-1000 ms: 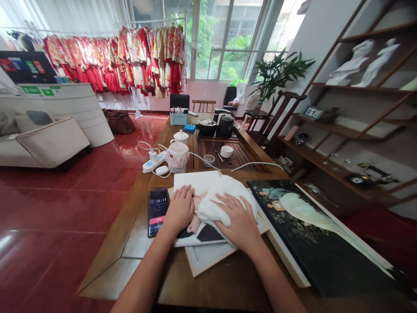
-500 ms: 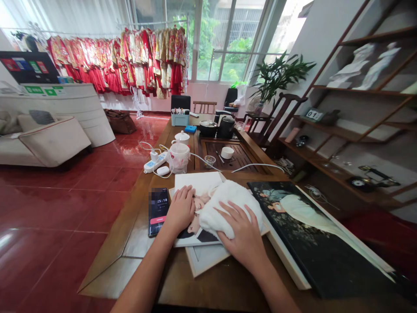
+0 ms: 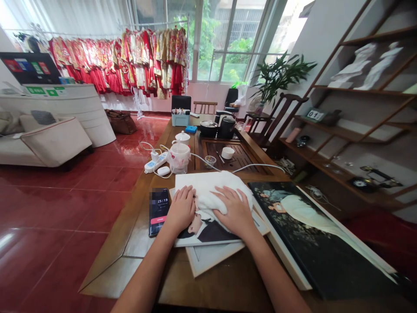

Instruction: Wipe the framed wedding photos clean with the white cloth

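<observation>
A picture panel (image 3: 215,230), printed with a figure in dark clothing, lies flat before me. My left hand (image 3: 181,212) rests on its left side, fingers stretched out and pressed lightly down. Under my right hand (image 3: 236,213) is a fluffy white cloth (image 3: 226,179), held against the upper part of the panel with the fingers spread over it. The cloth hides part of the print. A pale frame (image 3: 211,258) sticks out at an angle beneath the panel. Left of my left hand lies a phone (image 3: 158,213) with its screen lit.
To the right lies a large dark picture (image 3: 312,234) of a figure in white. Beyond the panel stand a clear plastic tub (image 3: 179,158), a power strip (image 3: 155,162), a white cup (image 3: 227,152) and a dark kettle (image 3: 226,127). A white cable (image 3: 257,165) crosses the wooden table.
My right hand has moved the white cloth up and to the left across the panel, uncovering more of the dark clothing. My left hand has stayed in place.
</observation>
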{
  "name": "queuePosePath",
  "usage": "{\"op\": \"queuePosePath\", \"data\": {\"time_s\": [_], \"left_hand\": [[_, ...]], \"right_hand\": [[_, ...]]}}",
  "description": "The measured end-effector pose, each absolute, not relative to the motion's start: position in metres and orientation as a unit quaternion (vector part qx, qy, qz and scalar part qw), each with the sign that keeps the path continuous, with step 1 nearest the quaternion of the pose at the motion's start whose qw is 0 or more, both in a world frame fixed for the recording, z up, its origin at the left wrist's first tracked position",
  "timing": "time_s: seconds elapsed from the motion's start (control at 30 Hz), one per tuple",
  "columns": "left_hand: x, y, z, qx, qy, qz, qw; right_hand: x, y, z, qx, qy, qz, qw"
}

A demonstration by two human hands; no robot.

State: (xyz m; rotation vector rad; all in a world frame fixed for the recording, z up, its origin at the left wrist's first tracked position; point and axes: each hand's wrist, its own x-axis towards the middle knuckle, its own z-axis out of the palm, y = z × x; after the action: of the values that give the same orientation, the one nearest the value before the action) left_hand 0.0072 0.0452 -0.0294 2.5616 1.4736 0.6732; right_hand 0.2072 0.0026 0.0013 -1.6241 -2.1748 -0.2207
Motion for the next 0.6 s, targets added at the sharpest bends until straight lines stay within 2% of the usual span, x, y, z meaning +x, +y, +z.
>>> {"op": "queuePosePath", "data": {"time_s": [0.13,0.47,0.6], "left_hand": [[0.007,0.045,-0.028,0.844,0.486,0.221,0.055],[0.007,0.045,-0.030,0.840,0.488,0.229,0.058],[0.007,0.046,-0.032,0.842,0.486,0.228,0.057]], "right_hand": [[0.206,0.006,0.001,-0.584,-0.780,-0.099,0.201],[0.212,-0.064,-0.006,-0.566,-0.800,-0.098,0.176],[0.213,-0.062,-0.004,-0.563,-0.802,-0.089,0.179]]}}
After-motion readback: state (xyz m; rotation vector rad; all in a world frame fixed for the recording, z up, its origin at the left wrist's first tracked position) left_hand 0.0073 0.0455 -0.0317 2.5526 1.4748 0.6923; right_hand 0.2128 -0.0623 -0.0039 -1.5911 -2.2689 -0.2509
